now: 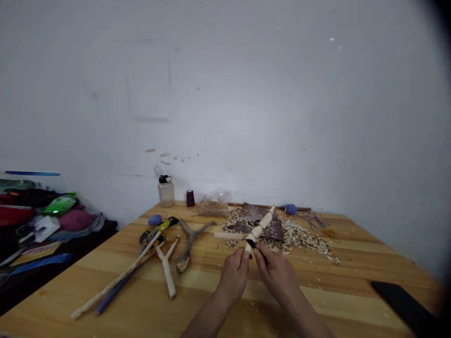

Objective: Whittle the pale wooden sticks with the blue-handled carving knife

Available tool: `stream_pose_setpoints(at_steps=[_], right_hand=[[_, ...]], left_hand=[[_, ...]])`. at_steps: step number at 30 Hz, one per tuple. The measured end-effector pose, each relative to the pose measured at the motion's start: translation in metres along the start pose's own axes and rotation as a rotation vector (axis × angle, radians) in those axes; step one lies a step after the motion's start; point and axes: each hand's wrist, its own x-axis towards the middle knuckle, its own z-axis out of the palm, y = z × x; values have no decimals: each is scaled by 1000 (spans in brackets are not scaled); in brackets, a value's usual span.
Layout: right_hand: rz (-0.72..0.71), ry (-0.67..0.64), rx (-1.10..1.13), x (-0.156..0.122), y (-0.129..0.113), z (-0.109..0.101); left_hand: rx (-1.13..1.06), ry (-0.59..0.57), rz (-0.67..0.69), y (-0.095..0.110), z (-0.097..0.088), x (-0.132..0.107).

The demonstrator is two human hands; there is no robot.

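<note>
My left hand point(233, 276) is closed around the lower end of a pale, peeled wooden stick point(258, 230). The stick slants up and away to the right, with notches cut around it and a tapered far tip. In my right hand point(277, 273) is a knife point(251, 243); its dark blade lies against the stick just above my left thumb. My fingers hide most of its handle. Beyond the hands, wood shavings point(303, 238) are heaped around and on dark brown sheets of sandpaper point(276, 230). A flat pale strip point(229, 236) juts out left of the stick.
On the left lie a peeled forked branch point(167, 272), a bark-covered fork point(190, 245), a long pale stick point(116, 280) and a blue stick point(114, 295). A bottle point(166, 193), thread spool point(190, 198) and plastic bag point(213, 206) stand by the wall. A black flat object point(401, 300) lies at right.
</note>
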Motion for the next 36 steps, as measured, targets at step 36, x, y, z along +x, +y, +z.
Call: stream_pose_setpoints(at_steps=[36], right_hand=[[-42, -65, 472, 2, 2, -4]], left_hand=[[-848, -266, -381, 8, -7, 1]])
